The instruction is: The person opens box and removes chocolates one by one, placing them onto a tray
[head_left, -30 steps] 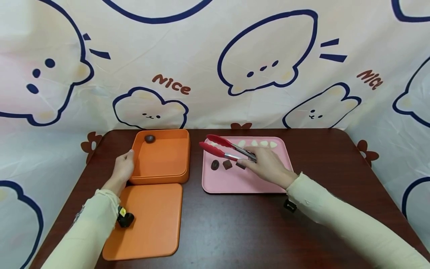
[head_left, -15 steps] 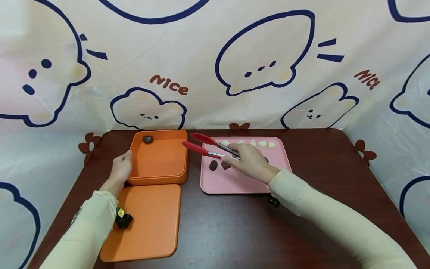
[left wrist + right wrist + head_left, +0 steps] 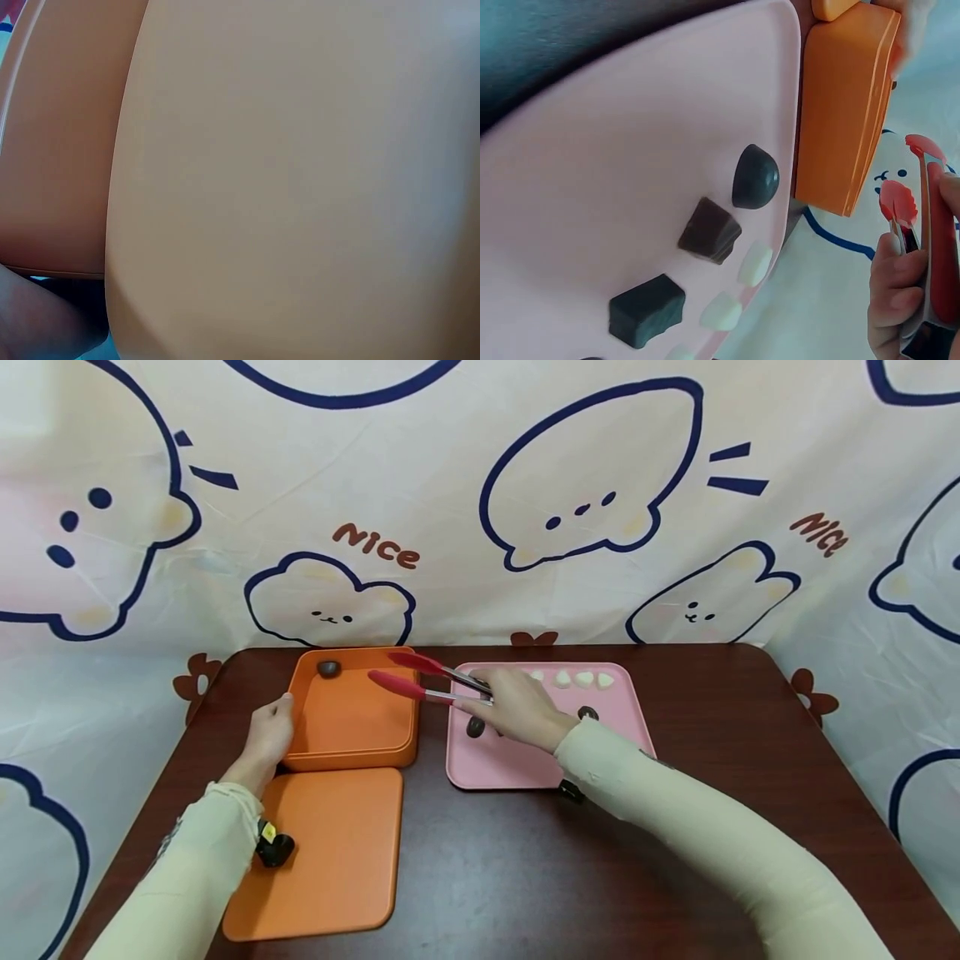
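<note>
My left hand [image 3: 268, 735] grips the left side of an orange box [image 3: 352, 718], its thumb at the rim. One dark chocolate [image 3: 328, 669] lies in the box's far left corner. A pair of red-tipped tongs [image 3: 438, 693] is held in my right hand [image 3: 517, 706], above the left part of the pink tray [image 3: 487, 768]. The tongs' tips stand apart over the box's right rim, and I see nothing between them in the right wrist view. On the tray lie several dark chocolates [image 3: 756, 177] and a row of white pieces [image 3: 721, 311]; my right hand partly hides them.
An orange lid [image 3: 330, 860] lies flat in front of the box, under my left forearm. The dark brown table [image 3: 525, 877] ends at a patterned cloth [image 3: 450, 602] at the back and sides. A narrow gap separates box and tray.
My right hand has carried the tongs leftward from over the tray until their tips reach over the box. The left hand has stayed at the box's side.
</note>
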`<state>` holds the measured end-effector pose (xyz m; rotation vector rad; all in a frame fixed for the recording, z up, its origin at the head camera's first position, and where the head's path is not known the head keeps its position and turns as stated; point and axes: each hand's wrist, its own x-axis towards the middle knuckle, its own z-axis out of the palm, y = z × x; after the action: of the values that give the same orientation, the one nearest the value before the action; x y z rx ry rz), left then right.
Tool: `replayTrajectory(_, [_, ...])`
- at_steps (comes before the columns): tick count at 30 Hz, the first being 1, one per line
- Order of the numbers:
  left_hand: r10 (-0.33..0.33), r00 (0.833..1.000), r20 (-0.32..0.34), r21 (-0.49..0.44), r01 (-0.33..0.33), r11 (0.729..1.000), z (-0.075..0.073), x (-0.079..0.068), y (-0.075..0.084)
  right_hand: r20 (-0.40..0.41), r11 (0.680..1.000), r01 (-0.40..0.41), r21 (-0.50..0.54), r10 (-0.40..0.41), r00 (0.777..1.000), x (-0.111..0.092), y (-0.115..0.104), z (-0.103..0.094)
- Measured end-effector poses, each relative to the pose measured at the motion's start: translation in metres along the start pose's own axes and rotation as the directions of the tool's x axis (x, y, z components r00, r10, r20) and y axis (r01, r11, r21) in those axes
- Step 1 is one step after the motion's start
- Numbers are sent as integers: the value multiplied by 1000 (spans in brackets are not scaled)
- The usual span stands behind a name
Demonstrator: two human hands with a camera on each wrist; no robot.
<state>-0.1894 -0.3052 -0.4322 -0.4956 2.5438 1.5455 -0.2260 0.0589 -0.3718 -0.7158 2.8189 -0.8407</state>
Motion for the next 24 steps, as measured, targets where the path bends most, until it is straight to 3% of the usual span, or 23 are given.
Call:
replayTrajectory(14, [-12,1000,-2,-11,12,1000,1,3,0,62,994,-32,-109,39,997,30,-26,13])
replayTrajectory(24, [-5,1000,16,-11,5,1000,2,3,-1,37,974,15,-226,-6,999,47,-39,26])
